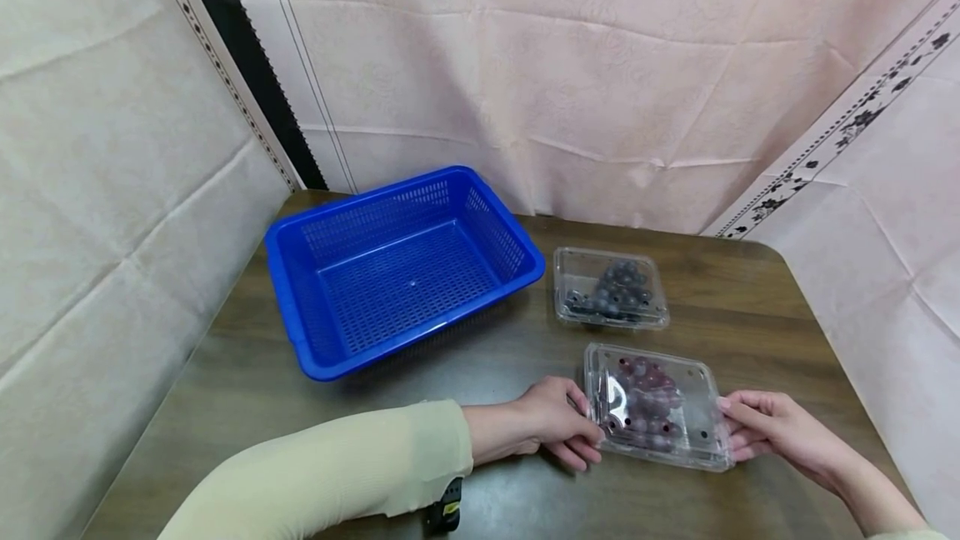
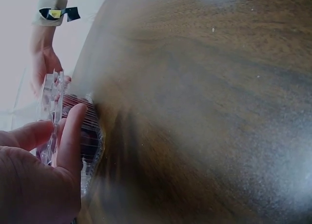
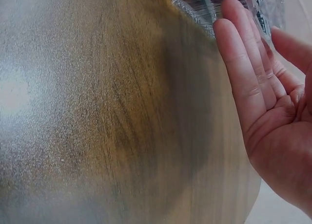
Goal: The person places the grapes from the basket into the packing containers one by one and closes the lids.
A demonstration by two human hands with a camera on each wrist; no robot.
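Observation:
A clear plastic clamshell box with reddish-purple grapes in it lies at the front right of the table, its lid down. My left hand pinches the box's left edge between thumb and fingers; the left wrist view shows the left thumb and a finger on either side of the rim. At the opposite end my right hand grips the right edge, thumb on top and the other fingers lower. In the right wrist view the right fingers lie along the box's side, partly hiding it.
Behind sits a second clear box holding dark grapes. A blue perforated basket with nothing in it stands to the left on the wooden table. Pale cloth hangs along the back and sides.

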